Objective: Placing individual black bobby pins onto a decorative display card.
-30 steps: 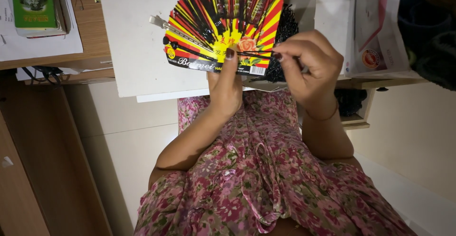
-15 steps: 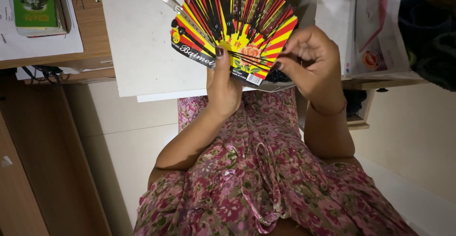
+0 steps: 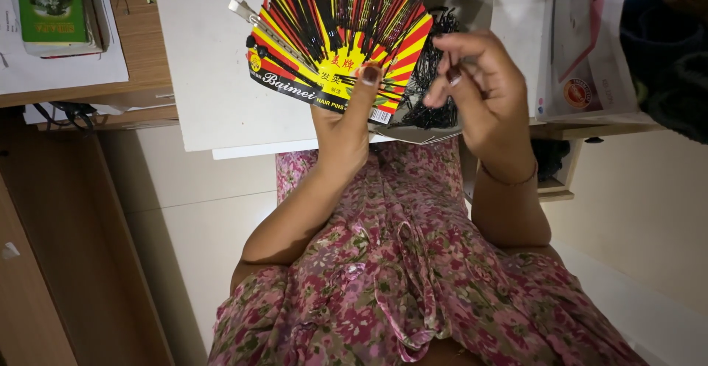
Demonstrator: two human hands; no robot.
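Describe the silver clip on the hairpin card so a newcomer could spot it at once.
Start at the fan-shaped card that the left hand holds over the white board. Its upper-left edge carries the clip. It alone is flat and silver; the pins beside it are thin and black.

Home room, likely a bedroom or study corner: wooden desk (image 3: 133, 42) with papers (image 3: 66, 71) and a green booklet (image 3: 51, 5), white board (image 3: 206, 78), tiled floor (image 3: 192, 211), piled clothes (image 3: 656, 34).

One fan-shaped card of hair pins (image 3: 335, 34), striped red, yellow, black; one loose heap of black pins (image 3: 435, 78); one silver clip (image 3: 247, 14); two hands, left hand (image 3: 345, 126), right hand (image 3: 483, 86); one green booklet (image 3: 48, 5)
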